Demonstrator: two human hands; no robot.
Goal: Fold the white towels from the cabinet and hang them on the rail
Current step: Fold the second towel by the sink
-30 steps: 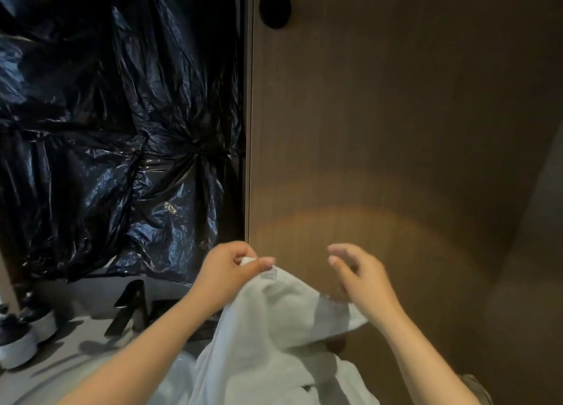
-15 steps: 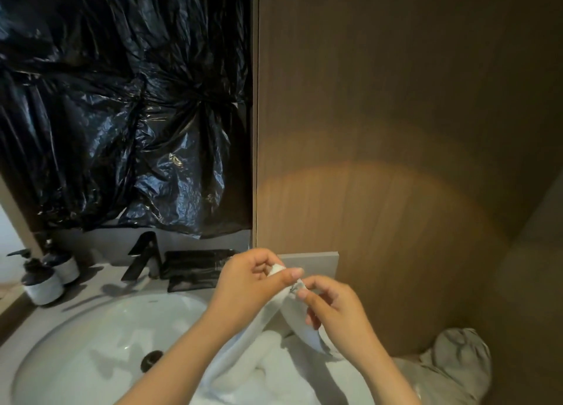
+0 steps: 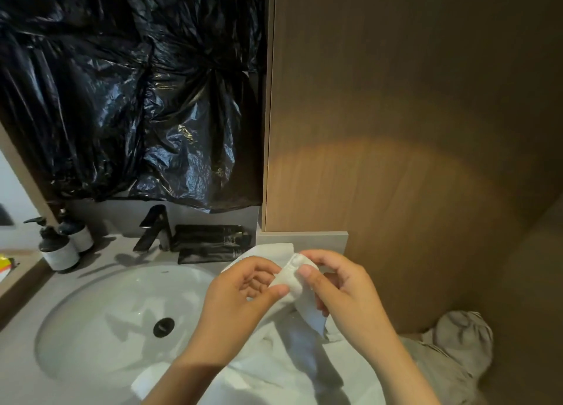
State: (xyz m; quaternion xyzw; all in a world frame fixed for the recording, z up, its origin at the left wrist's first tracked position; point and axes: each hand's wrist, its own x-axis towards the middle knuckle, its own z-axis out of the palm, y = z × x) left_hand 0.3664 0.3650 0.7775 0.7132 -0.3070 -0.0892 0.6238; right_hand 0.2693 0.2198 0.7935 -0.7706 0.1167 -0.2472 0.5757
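Towel: the white towel (image 3: 291, 283) was held by one hemmed corner above the sink (image 3: 100, 307). The rest trailed down and lay heaped over the basin's right side and the table (image 3: 21, 362) edge.
Left hand: the left hand (image 3: 243, 295) had its fingers (image 3: 275, 290) curled, thumb and forefinger pinching the corner's near edge.
Right hand: the right hand (image 3: 344, 286) pinched the same corner from the other side, thumb on top and the other fingers (image 3: 316, 261) curled behind the cloth.
Step, judged: probably finding and matching corners to start a fold; nothing looked folded yet.
Risk, grip: both pinches were small and sat on one spot. The weight of the hanging cloth could pull the corner free, and the towel would drop into the basin.
Risk, wet: if the basin was damp near the drain (image 3: 164, 327), the trailing part could soak up water. I could not tell whether it was dry.
Risk, snag: lifting to spread the towel could sweep the faucet (image 3: 155, 226), the dark tubes (image 3: 213, 240) or the pump bottles (image 3: 59, 248) and tip them.
Risk, fold: with most of the cloth bunched, the wrong corners could be matched and the fold would come out crooked.
Rail: not in view, so the carry to it could not be judged.
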